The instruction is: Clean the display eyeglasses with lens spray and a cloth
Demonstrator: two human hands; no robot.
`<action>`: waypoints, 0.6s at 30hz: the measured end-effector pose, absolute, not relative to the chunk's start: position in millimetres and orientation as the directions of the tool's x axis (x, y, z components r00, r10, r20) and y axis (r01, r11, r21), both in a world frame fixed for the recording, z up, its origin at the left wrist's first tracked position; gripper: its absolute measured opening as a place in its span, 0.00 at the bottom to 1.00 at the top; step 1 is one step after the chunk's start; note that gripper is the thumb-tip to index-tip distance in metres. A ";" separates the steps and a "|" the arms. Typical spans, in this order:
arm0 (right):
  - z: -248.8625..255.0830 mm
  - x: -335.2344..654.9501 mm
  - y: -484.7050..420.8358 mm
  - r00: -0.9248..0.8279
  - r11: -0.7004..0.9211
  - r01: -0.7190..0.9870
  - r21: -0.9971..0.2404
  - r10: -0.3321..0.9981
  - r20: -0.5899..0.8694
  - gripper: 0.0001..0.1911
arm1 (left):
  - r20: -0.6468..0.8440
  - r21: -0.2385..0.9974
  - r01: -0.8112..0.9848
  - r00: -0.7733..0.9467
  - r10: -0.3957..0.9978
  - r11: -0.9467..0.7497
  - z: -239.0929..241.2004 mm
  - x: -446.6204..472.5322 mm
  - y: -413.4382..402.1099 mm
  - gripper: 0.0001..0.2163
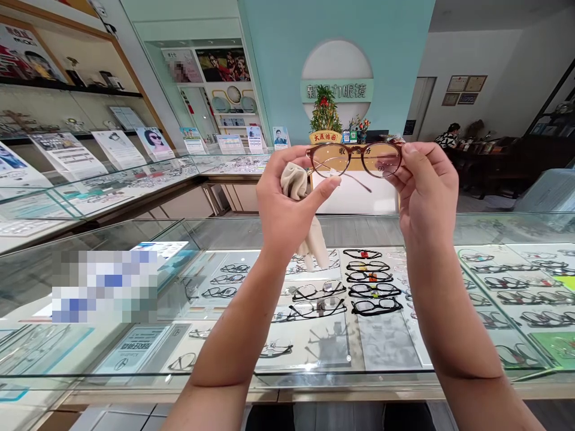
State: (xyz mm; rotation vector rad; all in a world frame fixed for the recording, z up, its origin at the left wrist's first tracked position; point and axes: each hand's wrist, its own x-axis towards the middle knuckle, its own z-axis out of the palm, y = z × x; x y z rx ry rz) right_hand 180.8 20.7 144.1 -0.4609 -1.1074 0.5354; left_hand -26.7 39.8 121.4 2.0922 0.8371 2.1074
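Both my hands hold up a pair of eyeglasses [354,147] with round brown frames, above the glass display counter. My left hand [287,203] grips its left side, the thumb pointing across below the left lens. A cream cleaning cloth [294,181] is bunched in that same hand, and its tail hangs down below the palm. My right hand [426,185] pinches the right end of the frame between thumb and fingers. One thin temple arm shows slanting beneath the lenses.
Below my arms, the glass counter [314,378] holds rows of black-framed glasses [375,306]. A second display case [179,170] runs along the left with upright cards [155,143]. Ahead stand a white reception desk [359,194] and a potted plant [324,117]. A person [449,136] sits at the far right.
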 end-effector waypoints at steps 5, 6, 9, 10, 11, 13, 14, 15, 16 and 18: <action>138.7 187.2 31.1 0.249 0.813 -0.045 -0.581 0.573 0.781 0.10 | 0.858 0.514 0.167 -0.103 0.503 -0.842 122.9 -24.9 39.4 0.31; 138.3 187.3 32.0 0.241 0.810 -0.053 -0.584 0.578 0.780 0.10 | 0.845 0.534 0.138 -0.109 0.523 -0.834 123.2 -24.3 38.8 0.31; 138.4 185.5 31.2 0.230 0.795 -0.071 -0.603 0.601 0.765 0.11 | 0.811 0.581 0.060 -0.131 0.571 -0.812 124.3 -22.2 36.8 0.32; 138.7 184.6 30.3 0.229 0.788 -0.078 -0.611 0.610 0.758 0.10 | 0.801 0.592 0.031 -0.137 0.583 -0.805 124.7 -21.4 36.4 0.33; 139.1 183.8 29.3 0.228 0.783 -0.086 -0.616 0.617 0.753 0.10 | 0.788 0.605 -0.001 -0.142 0.599 -0.796 125.3 -20.7 36.2 0.34; 140.4 182.6 27.5 0.219 0.778 -0.103 -0.619 0.625 0.749 0.10 | 0.753 0.637 -0.076 -0.150 0.640 -0.767 126.6 -19.7 35.9 0.36; 141.2 182.2 26.8 0.218 0.776 -0.123 -0.619 0.630 0.746 0.11 | 0.731 0.655 -0.119 -0.150 0.666 -0.746 127.5 -19.4 35.5 0.36; 142.2 181.9 26.1 0.221 0.773 -0.157 -0.614 0.634 0.741 0.11 | 0.705 0.674 -0.168 -0.146 0.694 -0.719 128.6 -19.2 34.8 0.35; 143.1 181.5 25.4 0.229 0.769 -0.200 -0.607 0.639 0.734 0.11 | 0.675 0.691 -0.226 -0.135 0.725 -0.686 129.9 -19.0 33.6 0.33; 144.6 180.5 23.7 0.238 0.753 -0.274 -0.598 0.656 0.716 0.08 | 0.598 0.726 -0.370 -0.077 0.798 -0.580 133.6 -18.7 29.8 0.26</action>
